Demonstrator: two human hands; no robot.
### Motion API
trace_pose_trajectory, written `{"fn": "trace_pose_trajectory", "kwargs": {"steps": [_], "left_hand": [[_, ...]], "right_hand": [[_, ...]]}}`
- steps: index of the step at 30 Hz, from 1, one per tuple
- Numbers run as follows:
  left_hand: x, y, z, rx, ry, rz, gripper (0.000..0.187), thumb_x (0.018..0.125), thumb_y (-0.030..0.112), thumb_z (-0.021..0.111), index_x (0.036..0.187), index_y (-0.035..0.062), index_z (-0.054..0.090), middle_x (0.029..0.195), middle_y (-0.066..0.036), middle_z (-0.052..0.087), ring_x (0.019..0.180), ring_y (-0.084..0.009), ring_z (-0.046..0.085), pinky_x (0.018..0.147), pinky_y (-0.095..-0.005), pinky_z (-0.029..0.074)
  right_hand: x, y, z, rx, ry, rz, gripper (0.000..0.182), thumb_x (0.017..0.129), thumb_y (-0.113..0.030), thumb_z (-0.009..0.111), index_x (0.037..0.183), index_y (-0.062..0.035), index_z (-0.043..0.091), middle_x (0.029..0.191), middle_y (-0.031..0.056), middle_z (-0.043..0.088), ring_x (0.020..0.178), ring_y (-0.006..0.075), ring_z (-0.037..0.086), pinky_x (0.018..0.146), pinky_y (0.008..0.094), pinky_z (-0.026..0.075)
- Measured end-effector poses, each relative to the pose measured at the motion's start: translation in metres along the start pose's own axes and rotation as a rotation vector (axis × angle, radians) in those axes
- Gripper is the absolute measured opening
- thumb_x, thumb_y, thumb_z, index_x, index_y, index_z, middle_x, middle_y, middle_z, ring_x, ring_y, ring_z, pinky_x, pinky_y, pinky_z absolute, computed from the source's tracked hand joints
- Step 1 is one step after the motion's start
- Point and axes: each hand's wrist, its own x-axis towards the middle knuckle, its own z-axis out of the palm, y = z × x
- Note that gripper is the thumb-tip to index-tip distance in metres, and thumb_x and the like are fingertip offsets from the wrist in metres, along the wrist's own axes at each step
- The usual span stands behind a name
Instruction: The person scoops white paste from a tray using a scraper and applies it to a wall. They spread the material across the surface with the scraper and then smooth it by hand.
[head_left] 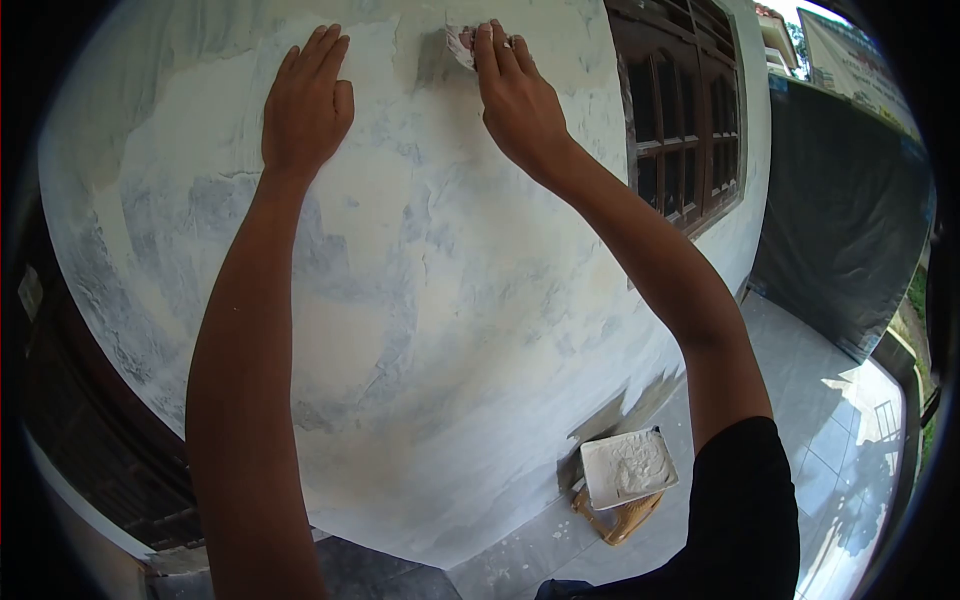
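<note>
My left hand lies flat against the patchy white wall, its fingers stretched upward and holding nothing. Higher on the right, my right hand presses a small putty-smeared scraper to the wall. Only its whitish, pinkish edge shows beside my fingers; the rest is hidden under the hand. Around both hands the wall has uneven patches of white and grey filler.
A white tray of putty rests on a small brown stool on the grey tiled floor. A dark wooden window is set in the wall at right. Beyond it hangs a dark sheet.
</note>
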Motion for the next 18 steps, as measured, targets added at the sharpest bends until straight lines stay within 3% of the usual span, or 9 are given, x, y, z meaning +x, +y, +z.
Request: {"fn": "trace_pose_trajectory", "kwargs": {"steps": [3, 5, 8, 9, 11, 14, 15, 16, 18], "left_hand": [[-0.001, 0.0, -0.001, -0.01, -0.008, 0.0, 0.043, 0.09, 0.009, 0.045, 0.128, 0.0014, 0.062, 0.14, -0.01, 0.058, 0.134, -0.0225, 0.052, 0.115, -0.0415, 0.039], [-0.001, 0.0, -0.001, -0.013, 0.004, 0.007, 0.043, 0.09, 0.009, 0.045, 0.128, 0.0017, 0.062, 0.14, -0.01, 0.058, 0.134, -0.0224, 0.052, 0.115, -0.0413, 0.039], [-0.002, -0.001, 0.0, -0.012, 0.01, 0.007, 0.042, 0.09, 0.009, 0.045, 0.128, 0.0019, 0.062, 0.14, -0.01, 0.058, 0.133, -0.0223, 0.052, 0.115, -0.041, 0.039], [-0.003, -0.001, 0.0, -0.014, 0.008, -0.002, 0.042, 0.09, 0.009, 0.045, 0.128, 0.0019, 0.062, 0.14, -0.01, 0.058, 0.133, -0.0223, 0.052, 0.115, -0.041, 0.039], [-0.001, -0.001, 0.0, -0.013, 0.005, -0.002, 0.042, 0.09, 0.009, 0.044, 0.128, 0.0022, 0.062, 0.14, -0.009, 0.058, 0.133, -0.0221, 0.052, 0.116, -0.0406, 0.038], [-0.001, 0.001, 0.0, 0.0, 0.002, -0.01, 0.043, 0.09, 0.009, 0.044, 0.129, 0.0024, 0.061, 0.141, -0.009, 0.058, 0.134, -0.0219, 0.051, 0.116, -0.0405, 0.038], [0.0, 0.0, 0.001, 0.002, 0.01, -0.011, 0.043, 0.09, 0.009, 0.044, 0.129, 0.0024, 0.061, 0.141, -0.009, 0.058, 0.134, -0.0219, 0.051, 0.116, -0.0405, 0.038], [-0.001, 0.0, 0.002, 0.011, 0.007, -0.01, 0.043, 0.09, 0.009, 0.045, 0.13, 0.0024, 0.061, 0.141, -0.009, 0.057, 0.134, -0.0218, 0.051, 0.116, -0.0407, 0.037], [-0.001, 0.001, 0.003, 0.016, -0.003, -0.01, 0.044, 0.09, 0.009, 0.045, 0.13, 0.0024, 0.06, 0.142, -0.009, 0.057, 0.135, -0.0217, 0.051, 0.116, -0.0408, 0.037]], "right_hand": [[0.035, 0.011, 0.032, -0.108, 0.032, -0.103, 0.06, 0.08, 0.01, 0.058, 0.138, 0.0129, 0.04, 0.137, 0.0336, 0.05, 0.118, 0.051, 0.056, 0.086, 0.0433, 0.06], [0.046, 0.021, 0.059, -0.237, -0.045, -0.025, 0.053, 0.09, 0.002, 0.053, 0.141, 0.0098, 0.041, 0.144, 0.0327, 0.044, 0.13, 0.0503, 0.046, 0.106, 0.0478, 0.046], [0.026, 0.036, 0.061, -0.222, -0.077, 0.058, 0.058, 0.081, 0.008, 0.058, 0.137, 0.0123, 0.042, 0.137, 0.0334, 0.05, 0.115, 0.0493, 0.057, 0.09, 0.0446, 0.058], [0.011, 0.034, 0.063, -0.193, -0.118, 0.107, 0.057, 0.081, 0.008, 0.057, 0.136, 0.0118, 0.043, 0.137, 0.0345, 0.049, 0.114, 0.0496, 0.057, 0.096, 0.0457, 0.054], [-0.029, 0.016, 0.029, -0.041, -0.241, 0.054, 0.052, 0.083, 0.009, 0.057, 0.133, 0.0136, 0.045, 0.137, 0.0331, 0.048, 0.11, 0.0478, 0.058, 0.089, 0.0465, 0.058], [-0.106, -0.023, -0.037, 0.217, -0.513, -0.035, 0.055, 0.084, 0.009, 0.054, 0.137, 0.0131, 0.038, 0.142, 0.0342, 0.045, 0.125, 0.0525, 0.051, 0.092, 0.0492, 0.058], [-0.114, -0.035, -0.063, 0.282, -0.674, 0.03, 0.063, 0.083, 0.015, 0.048, 0.144, 0.0122, 0.033, 0.143, 0.0339, 0.045, 0.13, 0.0453, 0.05, 0.106, 0.047, 0.048], [-0.114, -0.041, -0.081, 0.283, -0.755, 0.088, 0.063, 0.084, 0.013, 0.049, 0.144, 0.0118, 0.033, 0.14, 0.0349, 0.047, 0.125, 0.0447, 0.055, 0.101, 0.0472, 0.052], [-0.094, -0.035, -0.088, 0.327, -0.627, 0.097, 0.062, 0.084, 0.013, 0.05, 0.144, 0.0103, 0.035, 0.138, 0.0336, 0.05, 0.118, 0.0449, 0.06, 0.094, 0.0469, 0.056]]}}
